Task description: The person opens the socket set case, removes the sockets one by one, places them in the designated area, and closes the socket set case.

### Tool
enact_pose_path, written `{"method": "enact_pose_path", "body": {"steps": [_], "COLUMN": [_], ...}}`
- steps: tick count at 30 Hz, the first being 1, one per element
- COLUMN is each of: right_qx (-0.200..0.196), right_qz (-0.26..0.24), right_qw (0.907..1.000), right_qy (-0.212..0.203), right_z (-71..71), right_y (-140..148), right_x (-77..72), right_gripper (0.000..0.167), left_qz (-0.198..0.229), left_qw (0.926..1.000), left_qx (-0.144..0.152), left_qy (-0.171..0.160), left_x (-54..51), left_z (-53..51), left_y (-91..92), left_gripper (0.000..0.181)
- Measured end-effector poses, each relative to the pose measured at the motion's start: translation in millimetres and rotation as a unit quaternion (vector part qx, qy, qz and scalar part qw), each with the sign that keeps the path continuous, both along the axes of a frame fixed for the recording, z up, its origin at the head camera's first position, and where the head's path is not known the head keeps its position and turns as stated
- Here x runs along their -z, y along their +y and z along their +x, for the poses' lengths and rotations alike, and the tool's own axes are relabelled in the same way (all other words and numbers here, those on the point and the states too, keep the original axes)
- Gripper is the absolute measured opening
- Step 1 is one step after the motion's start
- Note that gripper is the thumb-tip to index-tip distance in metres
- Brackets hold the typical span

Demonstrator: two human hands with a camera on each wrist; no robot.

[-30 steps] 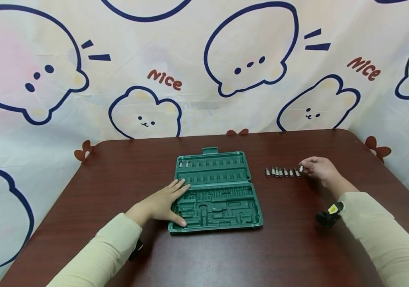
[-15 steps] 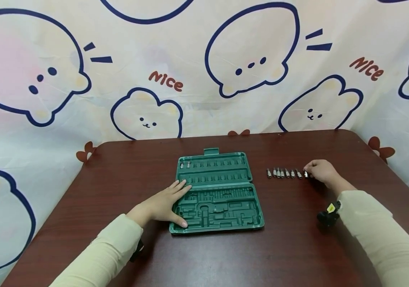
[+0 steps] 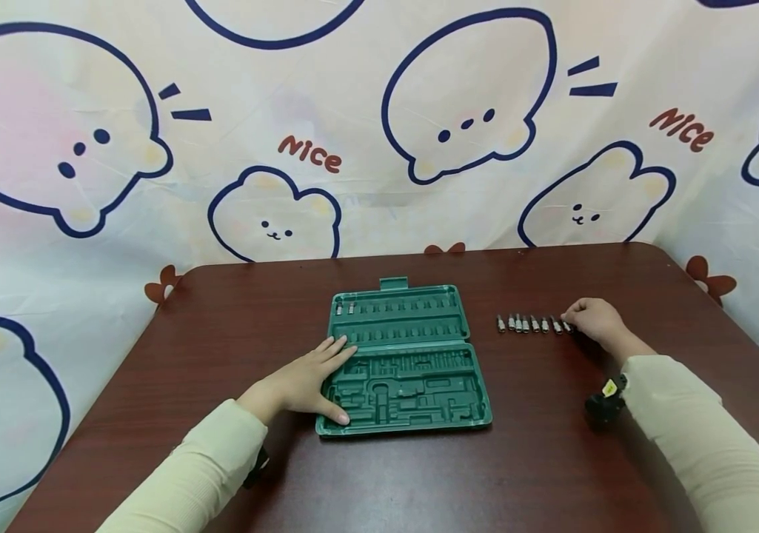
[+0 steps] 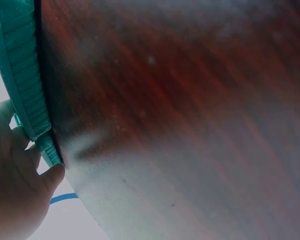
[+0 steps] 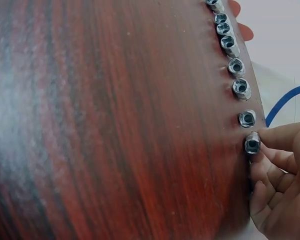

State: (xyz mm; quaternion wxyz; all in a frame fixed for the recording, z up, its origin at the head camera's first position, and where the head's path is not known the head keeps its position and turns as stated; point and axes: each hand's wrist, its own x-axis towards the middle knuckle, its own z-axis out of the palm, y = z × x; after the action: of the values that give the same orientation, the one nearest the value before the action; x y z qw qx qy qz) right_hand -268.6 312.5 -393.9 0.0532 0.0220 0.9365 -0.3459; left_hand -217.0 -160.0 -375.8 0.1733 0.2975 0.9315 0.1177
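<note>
A green plastic tool case (image 3: 419,427) lies unfolded on the table, its moulded slots facing up. Over its left edge rests my left hand (image 3: 298,381), fingers spread and fairly straight; in the left wrist view the thumb touches the case's side. Two small metal sockets (image 3: 352,308) sit in the upper left slots. To the right of the case, several silver sockets (image 3: 525,324) stand in a row. At the row's right end my right hand (image 3: 597,320) pinches a socket (image 5: 253,143) between thumb and fingertips, its square hole showing in the right wrist view.
The brown wooden table (image 3: 379,488) ends at a patterned cloth backdrop (image 3: 379,148). A black wrist camera (image 3: 604,406) hangs beneath the right wrist, near the tabletop.
My right hand has lowered the pinched socket from above the row's right end to the table beside the last one. The left hand stays on the case.
</note>
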Motion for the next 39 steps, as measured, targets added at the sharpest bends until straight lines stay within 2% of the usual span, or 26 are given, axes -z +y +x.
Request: {"method": "enact_pose_path", "body": {"steps": [5,10,16,22,32,39], "right_qx": [0.011,0.039,0.055,0.037,-0.014,-0.050], "right_qz": [-0.019,-0.051,-0.061,-0.107,-0.183,-0.183], "right_qw": [0.9998,0.9979,0.9962,0.9933,0.9830,0.9817], "right_qy": [0.000,0.002,0.027,0.024,-0.002,-0.017], "right_z": [1.6,4.9,6.2,5.2,-2.6,-11.2], "right_y": [-1,-2,-5,-29,-91,-131], "right_x": [-0.8,-4.1,-13.3,-20.7,-29.0,-32.3], "right_gripper": [0.026,0.030,0.033,0.036,0.033,0.028], "left_qz": [0.003,-0.001,-0.003,-0.003,-0.007,-0.009], "left_qw": [1.0000,1.0000,1.0000,0.9999,0.9999,0.9999], "left_qx": [0.002,-0.004,-0.005,-0.003,-0.009,-0.002], "left_qy": [-0.003,-0.004,-0.006,-0.014,-0.013,-0.008], "left_x": [-0.9,-1.6,-1.3,-2.5,-3.5,-1.7], "left_z": [0.7,1.2,1.2,1.2,0.4,0.9], "left_y": [0.5,1.4,2.6,1.6,-1.3,1.1], "left_gripper": [0.103,0.103,0.103,0.103,0.103,0.103]}}
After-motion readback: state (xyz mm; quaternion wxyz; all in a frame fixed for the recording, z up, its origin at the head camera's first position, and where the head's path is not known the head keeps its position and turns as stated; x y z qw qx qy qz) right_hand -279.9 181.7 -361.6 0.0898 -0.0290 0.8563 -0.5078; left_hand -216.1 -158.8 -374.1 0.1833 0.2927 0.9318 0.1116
